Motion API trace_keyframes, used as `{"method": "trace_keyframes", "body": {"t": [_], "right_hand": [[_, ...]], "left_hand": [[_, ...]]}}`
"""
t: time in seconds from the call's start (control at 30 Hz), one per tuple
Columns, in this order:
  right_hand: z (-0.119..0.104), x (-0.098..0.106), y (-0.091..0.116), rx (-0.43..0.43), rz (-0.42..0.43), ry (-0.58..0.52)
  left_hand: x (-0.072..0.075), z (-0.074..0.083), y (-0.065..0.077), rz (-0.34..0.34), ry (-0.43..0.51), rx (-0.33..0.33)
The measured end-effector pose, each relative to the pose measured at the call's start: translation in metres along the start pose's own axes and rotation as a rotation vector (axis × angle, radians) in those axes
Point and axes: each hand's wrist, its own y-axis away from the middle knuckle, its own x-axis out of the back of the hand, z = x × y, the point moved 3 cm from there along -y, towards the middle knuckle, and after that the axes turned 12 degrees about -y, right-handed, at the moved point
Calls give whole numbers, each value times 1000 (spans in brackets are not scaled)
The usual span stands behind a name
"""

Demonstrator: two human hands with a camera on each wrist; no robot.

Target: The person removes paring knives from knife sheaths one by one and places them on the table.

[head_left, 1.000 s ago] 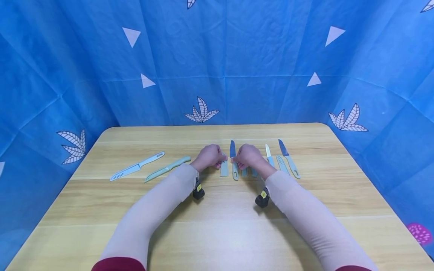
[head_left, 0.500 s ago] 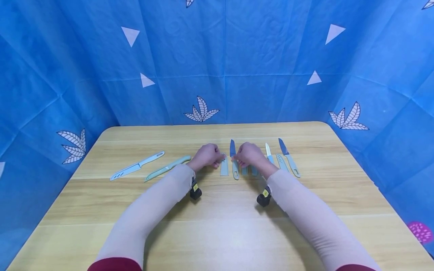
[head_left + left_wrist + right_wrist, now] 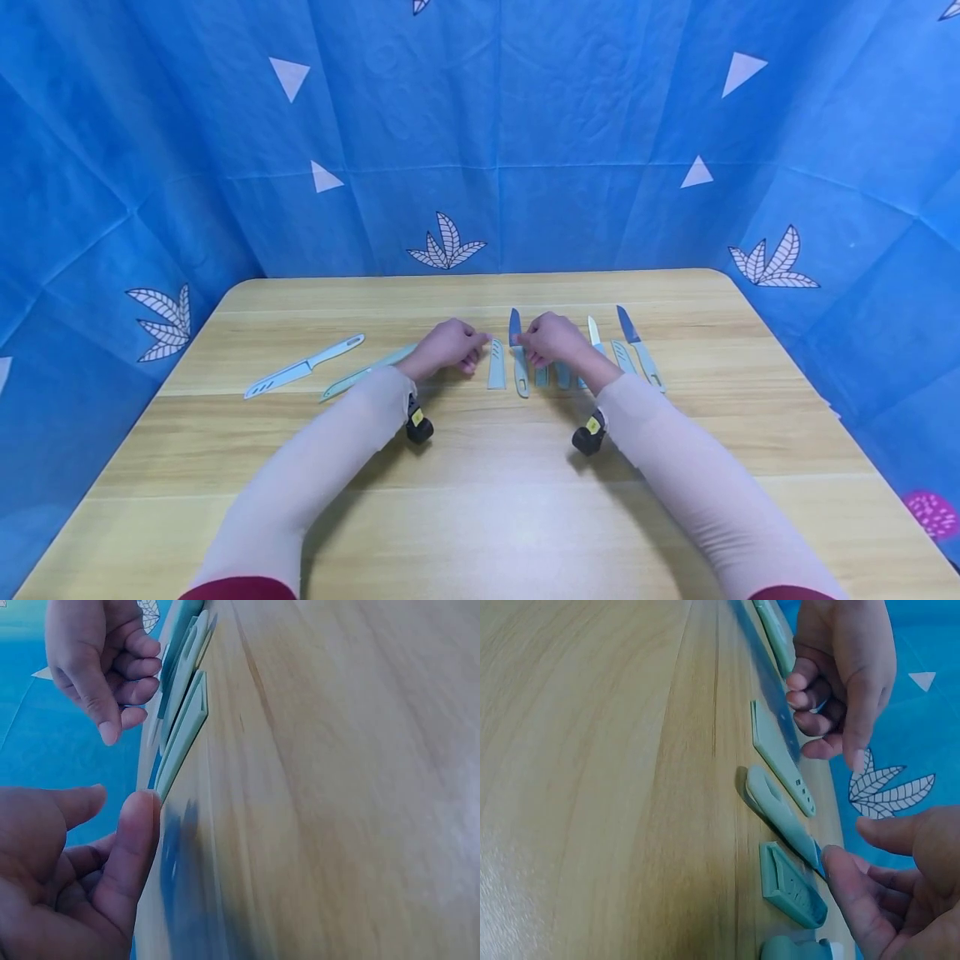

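A pale green blade sheath with slots lies flat near the middle of the table. Just left of it is my left hand, its thumb and index finger apart with nothing between them in the left wrist view. To the right of the sheath lies a knife with a dark blade and pale green handle. My right hand hovers by this knife where blade meets handle. In the right wrist view its thumb and index finger are spread, a fingertip close to the blade; contact cannot be told.
Beyond my right hand lie a light-bladed knife, another sheath and a dark-bladed knife. More sheath pieces show under that hand. Two sheathed knives, one blue and one green, lie at left. A blue curtain hangs behind.
My left hand has drawn leftward off the sheath, uncovering its top and now overlapping the green sheathed knife's end. My right hand has risen slightly. The knives stay where they were.
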Motion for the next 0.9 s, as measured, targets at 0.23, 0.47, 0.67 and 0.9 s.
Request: {"method": "trace_keyframes", "body": {"t": [0.23, 0.47, 0.67, 0.9], "right_hand": [[0, 0, 0, -1, -11, -33], [-4, -2, 0, 13, -32, -54], [-9, -6, 2, 68, -49, -71], [-12, -11, 2, 130, -89, -81]], "left_hand": [[4, -6, 6, 9, 19, -34], [10, -11, 14, -10, 26, -51], [18, -12, 26, -12, -30, -72], [30, -16, 40, 33, -196, -133]]}}
